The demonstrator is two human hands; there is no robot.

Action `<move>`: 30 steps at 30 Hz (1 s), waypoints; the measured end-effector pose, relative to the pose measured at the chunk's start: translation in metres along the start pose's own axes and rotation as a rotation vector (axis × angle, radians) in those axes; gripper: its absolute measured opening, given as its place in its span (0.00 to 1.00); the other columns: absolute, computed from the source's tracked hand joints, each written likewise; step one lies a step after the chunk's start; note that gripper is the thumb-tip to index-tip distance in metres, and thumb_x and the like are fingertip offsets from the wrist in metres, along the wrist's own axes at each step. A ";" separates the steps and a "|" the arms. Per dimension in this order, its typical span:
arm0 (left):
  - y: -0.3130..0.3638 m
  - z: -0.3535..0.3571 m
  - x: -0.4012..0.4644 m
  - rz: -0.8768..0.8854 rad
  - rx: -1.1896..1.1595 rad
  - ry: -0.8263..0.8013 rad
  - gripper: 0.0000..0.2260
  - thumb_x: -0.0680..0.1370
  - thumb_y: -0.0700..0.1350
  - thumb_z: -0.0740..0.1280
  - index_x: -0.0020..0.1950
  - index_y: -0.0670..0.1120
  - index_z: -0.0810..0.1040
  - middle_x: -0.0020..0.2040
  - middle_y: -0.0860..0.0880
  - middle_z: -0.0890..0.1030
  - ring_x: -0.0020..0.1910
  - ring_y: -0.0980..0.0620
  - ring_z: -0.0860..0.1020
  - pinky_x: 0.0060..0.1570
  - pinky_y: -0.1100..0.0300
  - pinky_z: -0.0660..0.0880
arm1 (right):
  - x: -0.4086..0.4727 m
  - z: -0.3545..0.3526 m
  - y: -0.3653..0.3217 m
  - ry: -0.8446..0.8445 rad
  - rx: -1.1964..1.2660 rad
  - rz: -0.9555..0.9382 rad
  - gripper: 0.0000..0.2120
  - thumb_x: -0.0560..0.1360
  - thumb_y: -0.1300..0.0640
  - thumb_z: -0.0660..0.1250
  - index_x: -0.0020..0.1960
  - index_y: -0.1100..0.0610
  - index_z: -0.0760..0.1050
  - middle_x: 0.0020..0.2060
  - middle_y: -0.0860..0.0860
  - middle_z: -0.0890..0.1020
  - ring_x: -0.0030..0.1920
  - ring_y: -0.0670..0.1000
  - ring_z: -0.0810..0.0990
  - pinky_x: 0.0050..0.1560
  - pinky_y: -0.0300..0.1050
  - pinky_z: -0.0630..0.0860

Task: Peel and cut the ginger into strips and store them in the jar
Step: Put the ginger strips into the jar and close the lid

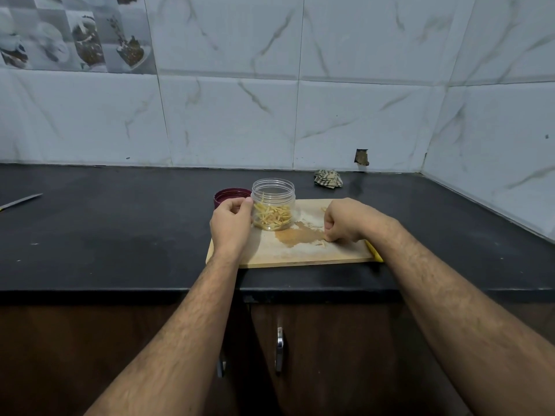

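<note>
The jar (273,205) is standing open at the left of the cutting board (300,250), the left hand (231,223) curling round its side. The right hand (342,220) is pinching at the last ginger strips (321,243) — jar lying to its left. No writing is showing.

knife (21,202) cut off (left edge), lid (229,196) half hidden

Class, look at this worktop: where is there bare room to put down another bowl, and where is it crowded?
Free: the dark counter between the knife and the cutting board, and right of the board toward the corner wall. Crowded: the board, with the jar, both hands and loose ginger strips; the lid sits just behind.
</note>
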State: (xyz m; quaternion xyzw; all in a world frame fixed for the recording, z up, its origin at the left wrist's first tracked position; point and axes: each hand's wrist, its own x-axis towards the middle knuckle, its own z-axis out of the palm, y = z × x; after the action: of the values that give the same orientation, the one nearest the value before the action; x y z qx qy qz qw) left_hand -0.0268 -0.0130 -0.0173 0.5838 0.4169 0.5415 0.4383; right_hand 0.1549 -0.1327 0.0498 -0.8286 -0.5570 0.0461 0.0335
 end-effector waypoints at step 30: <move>-0.001 0.000 0.001 0.005 -0.035 -0.010 0.07 0.76 0.54 0.68 0.43 0.52 0.81 0.39 0.54 0.84 0.45 0.51 0.83 0.53 0.43 0.80 | -0.006 0.000 -0.028 -0.095 -0.019 0.092 0.08 0.71 0.59 0.69 0.35 0.59 0.75 0.31 0.53 0.79 0.32 0.53 0.77 0.38 0.45 0.76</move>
State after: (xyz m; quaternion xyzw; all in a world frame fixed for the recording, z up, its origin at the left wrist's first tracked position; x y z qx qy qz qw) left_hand -0.0272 -0.0113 -0.0180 0.5800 0.4036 0.5469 0.4490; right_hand 0.1273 -0.1275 0.0532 -0.8504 -0.5198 0.0815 -0.0030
